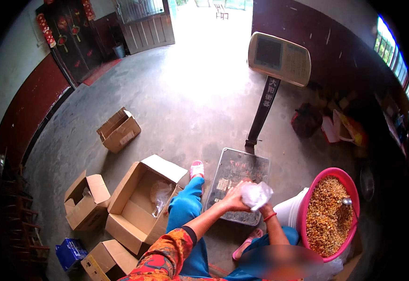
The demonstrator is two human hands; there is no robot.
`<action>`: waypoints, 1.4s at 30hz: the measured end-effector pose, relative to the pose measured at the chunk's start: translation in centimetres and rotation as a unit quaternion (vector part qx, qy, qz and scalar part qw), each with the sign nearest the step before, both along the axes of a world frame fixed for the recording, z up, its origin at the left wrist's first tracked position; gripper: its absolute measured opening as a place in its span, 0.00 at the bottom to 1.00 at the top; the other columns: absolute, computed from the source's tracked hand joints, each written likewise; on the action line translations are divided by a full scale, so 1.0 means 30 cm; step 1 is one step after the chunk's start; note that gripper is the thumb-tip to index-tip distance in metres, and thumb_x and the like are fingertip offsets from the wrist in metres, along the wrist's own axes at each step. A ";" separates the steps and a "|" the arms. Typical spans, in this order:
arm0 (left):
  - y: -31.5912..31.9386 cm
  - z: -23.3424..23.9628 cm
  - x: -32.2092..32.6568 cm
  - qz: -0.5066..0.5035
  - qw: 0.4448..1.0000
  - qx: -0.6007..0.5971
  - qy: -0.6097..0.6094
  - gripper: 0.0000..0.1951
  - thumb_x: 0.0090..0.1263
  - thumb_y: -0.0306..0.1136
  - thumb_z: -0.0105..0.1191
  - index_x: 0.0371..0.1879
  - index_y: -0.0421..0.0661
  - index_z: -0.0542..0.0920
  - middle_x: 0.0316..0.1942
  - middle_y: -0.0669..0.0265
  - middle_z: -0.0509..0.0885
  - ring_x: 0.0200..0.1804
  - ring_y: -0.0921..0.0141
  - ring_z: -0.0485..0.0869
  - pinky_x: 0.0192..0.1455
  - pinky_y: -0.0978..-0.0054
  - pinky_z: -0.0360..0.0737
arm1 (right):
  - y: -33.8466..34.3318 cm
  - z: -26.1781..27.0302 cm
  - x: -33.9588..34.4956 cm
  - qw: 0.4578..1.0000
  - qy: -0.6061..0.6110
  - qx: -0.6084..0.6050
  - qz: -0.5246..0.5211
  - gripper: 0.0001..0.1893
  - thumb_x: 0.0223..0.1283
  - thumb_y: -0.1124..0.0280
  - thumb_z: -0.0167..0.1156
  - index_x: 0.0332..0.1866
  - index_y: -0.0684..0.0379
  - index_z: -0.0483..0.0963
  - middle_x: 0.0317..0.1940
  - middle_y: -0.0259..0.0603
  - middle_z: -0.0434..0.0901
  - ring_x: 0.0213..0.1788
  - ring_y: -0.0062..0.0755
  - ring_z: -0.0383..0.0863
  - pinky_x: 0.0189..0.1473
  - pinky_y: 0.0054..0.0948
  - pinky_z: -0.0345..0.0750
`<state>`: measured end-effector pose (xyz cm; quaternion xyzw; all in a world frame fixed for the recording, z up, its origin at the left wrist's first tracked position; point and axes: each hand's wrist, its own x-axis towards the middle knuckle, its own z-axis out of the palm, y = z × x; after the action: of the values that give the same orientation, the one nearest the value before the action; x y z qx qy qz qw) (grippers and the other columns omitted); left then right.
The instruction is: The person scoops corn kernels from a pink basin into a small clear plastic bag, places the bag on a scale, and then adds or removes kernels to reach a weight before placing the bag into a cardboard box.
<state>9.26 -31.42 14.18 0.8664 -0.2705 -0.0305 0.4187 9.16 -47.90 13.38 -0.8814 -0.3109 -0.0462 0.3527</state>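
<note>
A crumpled, whitish plastic bag (pixel 257 195) is bunched up between my two hands, above the platform of a floor scale (pixel 241 165). My left hand (pixel 235 197) grips it from the left side. Most of my right hand (pixel 265 208) is hidden behind the bag, its wrist circled by a red cord (pixel 270 216). What the bag holds, if anything, cannot be made out. Close by on the right, a pink basin (pixel 302 224) full of corn kernels (pixel 325 210) rests on a white bucket (pixel 290 209). A metal scoop (pixel 346 201) is stuck in the kernels.
The scale's post (pixel 263 109) carries a display head (pixel 279 58). On my left stand an open cardboard box (pixel 134 203) with a clear plastic bag (pixel 161 196) inside, smaller cartons (pixel 88 207) and a blue box (pixel 71 253). Another carton (pixel 120 130) sits farther off. Bags (pixel 307 119) lie at right.
</note>
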 end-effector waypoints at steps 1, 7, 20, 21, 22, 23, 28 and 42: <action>-0.016 -0.001 -0.001 -0.042 0.997 0.058 -0.005 0.45 0.37 0.60 0.65 0.56 0.48 0.69 0.58 0.56 0.69 0.64 0.57 0.63 0.64 0.58 0.60 | 0.046 0.011 -0.011 0.905 0.247 0.345 -0.028 0.20 0.50 0.68 0.59 0.50 0.59 0.69 0.38 0.35 0.76 0.41 0.29 0.76 0.45 0.28 0.73; -0.034 0.160 -0.010 -0.131 0.969 0.209 0.025 0.27 0.58 0.47 0.50 0.55 0.47 0.69 0.55 0.58 0.71 0.58 0.62 0.69 0.63 0.67 0.62 | 0.082 0.216 -0.047 0.898 0.313 0.296 -0.090 0.10 0.47 0.73 0.59 0.37 0.61 0.73 0.30 0.39 0.76 0.36 0.36 0.76 0.44 0.29 0.71; -0.033 -0.035 0.010 -0.064 0.959 -0.234 0.148 0.15 0.54 0.36 0.57 0.40 0.45 0.76 0.40 0.64 0.78 0.45 0.68 0.75 0.50 0.72 0.71 | 0.000 0.238 -0.011 0.932 0.216 0.266 -0.113 0.15 0.46 0.60 0.65 0.34 0.61 0.77 0.40 0.44 0.78 0.44 0.32 0.79 0.48 0.27 0.74; -0.024 -0.013 0.015 -0.052 0.947 -0.250 0.193 0.12 0.56 0.35 0.55 0.38 0.45 0.77 0.37 0.65 0.78 0.42 0.70 0.75 0.46 0.72 0.72 | -0.027 0.230 -0.010 0.947 0.270 0.130 -0.112 0.16 0.47 0.59 0.64 0.34 0.62 0.77 0.35 0.43 0.79 0.40 0.32 0.80 0.44 0.27 0.75; -0.010 0.008 0.014 -0.037 0.931 -0.273 0.241 0.10 0.58 0.34 0.54 0.36 0.45 0.77 0.33 0.67 0.78 0.38 0.71 0.75 0.42 0.72 0.73 | -0.043 0.226 -0.008 0.942 0.319 -0.008 -0.106 0.17 0.48 0.58 0.64 0.33 0.63 0.77 0.31 0.42 0.81 0.35 0.31 0.81 0.40 0.28 0.76; -0.006 0.021 0.013 -0.022 0.914 -0.292 0.282 0.08 0.60 0.34 0.52 0.35 0.45 0.77 0.30 0.68 0.78 0.35 0.72 0.76 0.38 0.73 0.74 | -0.046 0.226 -0.010 0.952 0.286 -0.040 -0.100 0.18 0.49 0.56 0.63 0.32 0.65 0.77 0.22 0.40 0.79 0.27 0.28 0.79 0.33 0.29 0.76; -0.012 -0.238 0.015 0.047 0.765 -0.448 0.460 0.10 0.65 0.33 0.47 0.42 0.45 0.77 0.33 0.67 0.78 0.36 0.75 0.75 0.39 0.74 0.75 | 0.058 0.326 -0.060 0.839 0.527 0.120 0.058 0.08 0.60 0.70 0.53 0.38 0.63 0.76 0.31 0.31 0.78 0.34 0.20 0.75 0.38 0.23 0.74; 0.015 0.071 -0.067 0.082 0.970 0.142 0.180 0.11 0.48 0.34 0.54 0.31 0.47 0.81 0.31 0.52 0.82 0.39 0.54 0.80 0.44 0.58 0.76 | 0.098 0.209 -0.089 0.944 0.038 -0.311 -0.103 0.07 0.45 0.69 0.60 0.32 0.52 0.75 0.31 0.34 0.79 0.41 0.39 0.73 0.43 0.40 0.62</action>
<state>7.26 -30.96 16.31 0.9164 -0.1119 -0.1899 0.3341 6.50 -44.96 19.66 -0.9755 -0.2038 0.0503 0.0657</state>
